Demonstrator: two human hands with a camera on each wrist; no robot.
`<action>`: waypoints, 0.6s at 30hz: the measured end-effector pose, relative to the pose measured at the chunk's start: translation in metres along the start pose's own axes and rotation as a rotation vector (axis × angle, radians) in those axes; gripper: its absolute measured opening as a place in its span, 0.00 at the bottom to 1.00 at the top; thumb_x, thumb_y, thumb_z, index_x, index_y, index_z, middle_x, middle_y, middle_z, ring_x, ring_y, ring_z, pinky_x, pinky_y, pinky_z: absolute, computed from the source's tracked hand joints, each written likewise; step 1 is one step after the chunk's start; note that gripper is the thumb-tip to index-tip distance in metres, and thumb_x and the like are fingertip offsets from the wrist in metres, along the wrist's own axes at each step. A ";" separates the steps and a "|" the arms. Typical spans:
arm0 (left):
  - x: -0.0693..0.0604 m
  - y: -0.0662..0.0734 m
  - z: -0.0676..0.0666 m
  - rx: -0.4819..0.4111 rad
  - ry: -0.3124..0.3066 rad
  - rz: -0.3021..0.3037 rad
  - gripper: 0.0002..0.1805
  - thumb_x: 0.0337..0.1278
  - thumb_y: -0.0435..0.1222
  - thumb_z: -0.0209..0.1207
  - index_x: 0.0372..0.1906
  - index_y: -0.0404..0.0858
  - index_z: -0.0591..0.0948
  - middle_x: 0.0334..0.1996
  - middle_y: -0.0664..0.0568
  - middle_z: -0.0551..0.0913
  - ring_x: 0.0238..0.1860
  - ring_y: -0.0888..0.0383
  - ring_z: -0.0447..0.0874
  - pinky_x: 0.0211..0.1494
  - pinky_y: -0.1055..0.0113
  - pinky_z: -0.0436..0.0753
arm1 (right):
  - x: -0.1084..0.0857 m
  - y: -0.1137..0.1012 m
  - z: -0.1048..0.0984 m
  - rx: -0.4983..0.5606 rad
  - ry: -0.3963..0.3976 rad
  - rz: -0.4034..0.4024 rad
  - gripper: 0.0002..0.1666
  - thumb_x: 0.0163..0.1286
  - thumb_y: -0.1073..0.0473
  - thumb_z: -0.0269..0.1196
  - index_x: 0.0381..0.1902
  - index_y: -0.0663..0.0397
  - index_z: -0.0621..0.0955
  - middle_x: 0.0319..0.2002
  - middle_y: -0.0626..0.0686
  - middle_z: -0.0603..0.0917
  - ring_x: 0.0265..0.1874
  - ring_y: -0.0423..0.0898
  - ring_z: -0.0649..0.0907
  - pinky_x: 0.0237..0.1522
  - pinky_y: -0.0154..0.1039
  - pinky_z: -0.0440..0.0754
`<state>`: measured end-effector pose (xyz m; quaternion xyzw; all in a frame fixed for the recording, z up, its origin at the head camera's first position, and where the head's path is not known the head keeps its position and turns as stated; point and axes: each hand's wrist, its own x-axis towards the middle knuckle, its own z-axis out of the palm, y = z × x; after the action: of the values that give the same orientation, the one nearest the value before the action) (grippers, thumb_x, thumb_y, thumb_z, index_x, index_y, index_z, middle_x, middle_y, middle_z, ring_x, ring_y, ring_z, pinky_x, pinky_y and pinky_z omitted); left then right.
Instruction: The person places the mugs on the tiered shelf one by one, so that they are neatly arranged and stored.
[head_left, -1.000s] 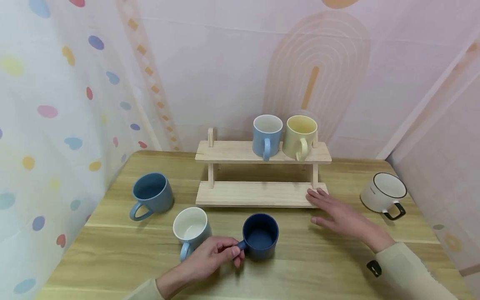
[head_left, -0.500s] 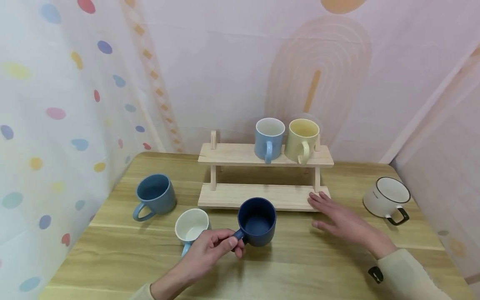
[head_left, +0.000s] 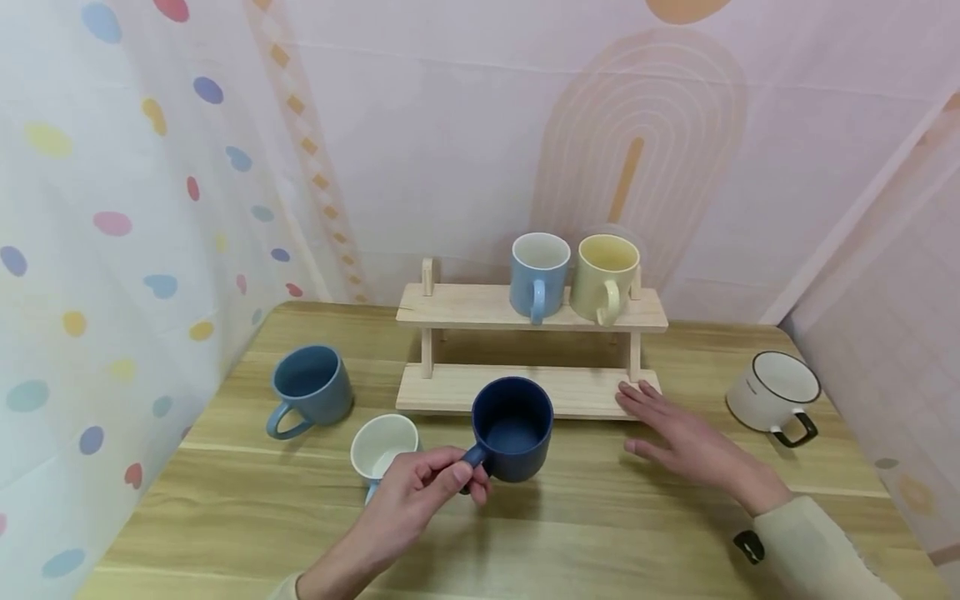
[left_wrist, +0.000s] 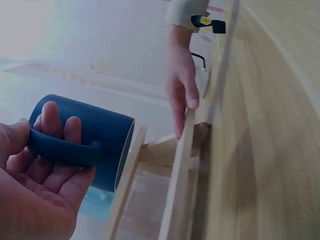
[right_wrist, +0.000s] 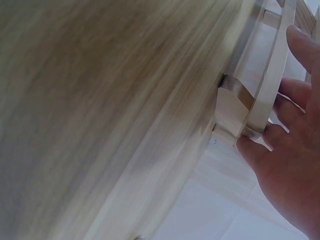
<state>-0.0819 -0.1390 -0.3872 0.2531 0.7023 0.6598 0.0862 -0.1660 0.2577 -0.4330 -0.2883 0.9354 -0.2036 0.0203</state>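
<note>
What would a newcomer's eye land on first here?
Probably the navy mug near the middle of the head view, which the left hand holds by its handle above the table. Next, likely the light-blue mug and pale yellow mug side by side toward the right of the top shelf, while the right hand touches the lower shelf's right end.

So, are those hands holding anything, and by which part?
The left hand grips the dark blue cylindrical mug by its handle. The right hand holds nothing; it touches the lower board of the pale wooden two-tier rack.
</note>
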 end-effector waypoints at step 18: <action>0.023 0.028 -0.001 -0.047 0.174 0.005 0.16 0.80 0.35 0.53 0.46 0.25 0.84 0.34 0.47 0.89 0.47 0.52 0.89 0.62 0.64 0.81 | 0.002 0.002 0.000 -0.010 -0.013 0.011 0.43 0.77 0.42 0.62 0.80 0.55 0.64 0.81 0.57 0.60 0.79 0.63 0.58 0.73 0.64 0.62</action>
<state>-0.0956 -0.1285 -0.3553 0.1947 0.6909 0.6957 0.0292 -0.1687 0.2582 -0.4340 -0.2845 0.9379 -0.1969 0.0260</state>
